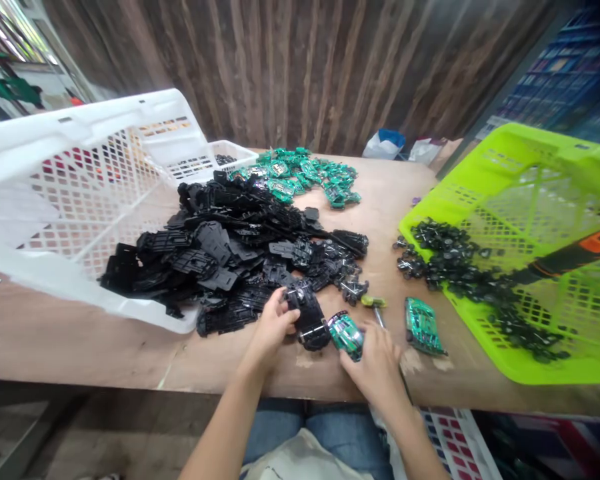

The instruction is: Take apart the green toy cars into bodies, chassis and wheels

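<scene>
bench (387, 190): black chassis (310, 320) over near side, pinched in left hand (279, 317); probably light, stiff, best held by long edges. green shell (347, 333) just beside it, right hand (376, 357) gripping one end; looks slick, likely thin, don't squeeze.

wooden table (145, 360): black parts (220, 250) heaped, green shells (297, 170) piled, white crate (105, 112), lime crate (505, 152).

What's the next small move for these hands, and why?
Probably bring the green shell over to the black base and line them up. The left hand holds the base, the right hand grips the shell, and the two parts sit side by side, not yet joined.
</scene>
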The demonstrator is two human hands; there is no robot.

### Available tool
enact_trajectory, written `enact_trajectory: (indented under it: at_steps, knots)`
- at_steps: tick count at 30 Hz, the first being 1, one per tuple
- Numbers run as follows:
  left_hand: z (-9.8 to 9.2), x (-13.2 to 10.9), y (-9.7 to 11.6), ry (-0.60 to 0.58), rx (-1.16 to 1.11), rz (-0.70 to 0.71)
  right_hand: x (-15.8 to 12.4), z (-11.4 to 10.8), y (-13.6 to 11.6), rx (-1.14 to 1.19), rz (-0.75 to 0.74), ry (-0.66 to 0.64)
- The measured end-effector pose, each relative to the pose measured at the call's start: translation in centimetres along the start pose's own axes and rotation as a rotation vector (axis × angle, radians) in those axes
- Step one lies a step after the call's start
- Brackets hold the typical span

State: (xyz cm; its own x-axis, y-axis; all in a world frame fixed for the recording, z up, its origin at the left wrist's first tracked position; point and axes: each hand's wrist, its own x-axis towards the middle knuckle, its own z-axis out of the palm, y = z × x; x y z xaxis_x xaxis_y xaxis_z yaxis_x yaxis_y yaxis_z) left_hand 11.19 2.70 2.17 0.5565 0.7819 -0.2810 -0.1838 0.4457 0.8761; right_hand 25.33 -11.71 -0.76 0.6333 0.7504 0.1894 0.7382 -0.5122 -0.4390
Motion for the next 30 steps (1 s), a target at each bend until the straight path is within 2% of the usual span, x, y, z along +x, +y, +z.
enact_trajectory:
  at_steps: [2,5,9,15,22,26,28,30]
  knots:
    - [0.4,-0.6,-0.6,-0.021,-0.009,-0.005,-0.1,-0.9,-0.4,0.196,0.124,0.046]
    - [1.5,-1.2,-1.9,-0.076,-0.03,-0.006,-0.4,-2.5,-1.3,0.428,0.129,-0.013]
    - [3.4,-1.6,-3.9,-0.167,-0.06,-0.031,-0.6,-3.3,-2.4,0.306,0.13,-0.109]
    - [4.4,-1.3,-5.7,-0.223,-0.049,0.007,-0.9,-2.1,-1.6,0.207,0.097,-0.102]
    - [4.5,-1.4,-5.8,-0.196,-0.081,-0.079,-1.3,-1.1,-0.9,0.246,-0.035,-0.042]
    - [5.1,-1.8,-5.4,-0.242,-0.018,0.028,-1.7,-0.7,-0.7,0.279,-0.042,0.031]
    - [5.2,-2.0,-5.2,-0.252,0.06,0.068,-1.7,-1.0,-0.2,0.358,-0.047,-0.036]
    - [5.1,-2.1,-5.1,-0.254,0.126,0.094,-1.3,-1.7,0.3,0.52,-0.036,-0.177]
